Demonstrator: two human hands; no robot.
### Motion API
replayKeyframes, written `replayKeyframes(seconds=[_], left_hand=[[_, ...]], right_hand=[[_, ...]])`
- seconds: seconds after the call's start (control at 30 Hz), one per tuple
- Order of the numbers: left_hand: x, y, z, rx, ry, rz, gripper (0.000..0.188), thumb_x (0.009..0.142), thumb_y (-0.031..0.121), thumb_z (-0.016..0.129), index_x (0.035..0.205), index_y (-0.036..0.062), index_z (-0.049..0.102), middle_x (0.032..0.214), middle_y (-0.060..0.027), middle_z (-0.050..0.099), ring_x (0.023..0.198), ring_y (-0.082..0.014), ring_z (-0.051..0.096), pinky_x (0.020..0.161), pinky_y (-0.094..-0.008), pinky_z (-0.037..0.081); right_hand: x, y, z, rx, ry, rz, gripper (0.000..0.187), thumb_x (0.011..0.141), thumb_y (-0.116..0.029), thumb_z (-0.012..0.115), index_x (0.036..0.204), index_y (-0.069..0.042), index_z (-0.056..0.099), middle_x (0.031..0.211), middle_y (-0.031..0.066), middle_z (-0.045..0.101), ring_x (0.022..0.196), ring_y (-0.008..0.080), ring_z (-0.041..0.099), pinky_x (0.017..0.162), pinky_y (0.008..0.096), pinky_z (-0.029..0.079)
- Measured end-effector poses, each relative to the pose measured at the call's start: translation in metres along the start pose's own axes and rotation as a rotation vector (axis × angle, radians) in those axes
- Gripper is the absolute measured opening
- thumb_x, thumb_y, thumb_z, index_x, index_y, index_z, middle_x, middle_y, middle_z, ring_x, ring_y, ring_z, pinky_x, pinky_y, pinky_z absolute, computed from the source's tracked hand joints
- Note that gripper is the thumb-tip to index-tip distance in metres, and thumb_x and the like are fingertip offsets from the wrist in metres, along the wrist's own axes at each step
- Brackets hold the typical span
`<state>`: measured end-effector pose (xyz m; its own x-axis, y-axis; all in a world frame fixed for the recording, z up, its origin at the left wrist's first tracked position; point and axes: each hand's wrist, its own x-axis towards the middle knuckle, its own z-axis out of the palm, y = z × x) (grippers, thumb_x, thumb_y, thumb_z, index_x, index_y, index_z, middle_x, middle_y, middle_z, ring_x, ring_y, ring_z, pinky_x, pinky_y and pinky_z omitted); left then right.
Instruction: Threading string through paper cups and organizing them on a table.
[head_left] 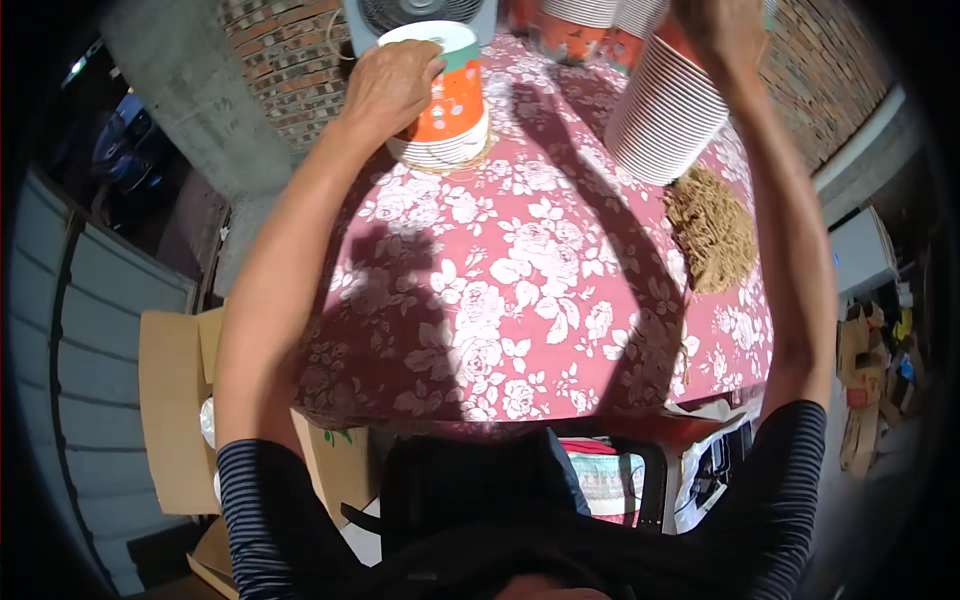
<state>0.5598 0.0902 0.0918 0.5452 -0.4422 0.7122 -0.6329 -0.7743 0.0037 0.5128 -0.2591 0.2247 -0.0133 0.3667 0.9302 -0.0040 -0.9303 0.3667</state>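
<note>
My left hand (388,88) grips the top of a short stack of paper cups (448,105), orange and green with white rims, standing on a table with a dark red floral cloth (520,300). My right hand (722,30) is raised at the far right, holding the upper end of a tall white stack of paper cups (665,110) that hangs tilted above the table. Both arms reach forward from striped sleeves.
A tangle of brown straw-like string (712,228) lies on the cloth at right. More cup stacks (580,30) and a fan (415,15) stand at the far edge before a brick wall. Cardboard boxes (180,400) sit left, bags under the table.
</note>
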Motion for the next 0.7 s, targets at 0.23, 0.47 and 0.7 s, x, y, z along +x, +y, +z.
replayKeyframes(seconds=[0.23,0.47,0.7], left_hand=[[0.041,0.127,0.046,-0.225,0.267,0.238,0.03,0.085,-0.003,0.065,0.115,-0.0025,0.065,0.113,-0.0201,0.065,0.109,-0.0403,0.062,0.094,-0.0479,0.052],[0.112,0.234,0.1,-0.277,0.372,0.353,0.023,0.072,-0.008,0.065,0.094,-0.0041,0.06,0.102,-0.0169,0.057,0.104,-0.0348,0.06,0.09,-0.0456,0.054],[0.128,0.255,0.117,-0.136,0.44,0.3,0.015,0.076,0.0,0.061,0.088,-0.0069,0.066,0.097,-0.017,0.057,0.095,-0.0323,0.058,0.077,-0.042,0.049]], right_hand=[[0.011,0.093,-0.012,0.314,-0.505,0.257,0.016,0.084,-0.024,0.075,0.091,-0.01,0.08,0.086,0.021,0.073,0.079,0.0368,0.072,0.071,0.048,0.056],[0.02,0.108,0.014,0.445,-0.573,0.388,0.028,0.071,-0.025,0.088,0.091,-0.007,0.081,0.08,0.015,0.076,0.073,0.028,0.074,0.07,0.0399,0.059],[0.014,0.124,0.023,0.294,-0.589,0.334,0.021,0.077,-0.028,0.081,0.092,-0.014,0.084,0.081,0.0153,0.076,0.075,0.0306,0.075,0.072,0.042,0.059]])
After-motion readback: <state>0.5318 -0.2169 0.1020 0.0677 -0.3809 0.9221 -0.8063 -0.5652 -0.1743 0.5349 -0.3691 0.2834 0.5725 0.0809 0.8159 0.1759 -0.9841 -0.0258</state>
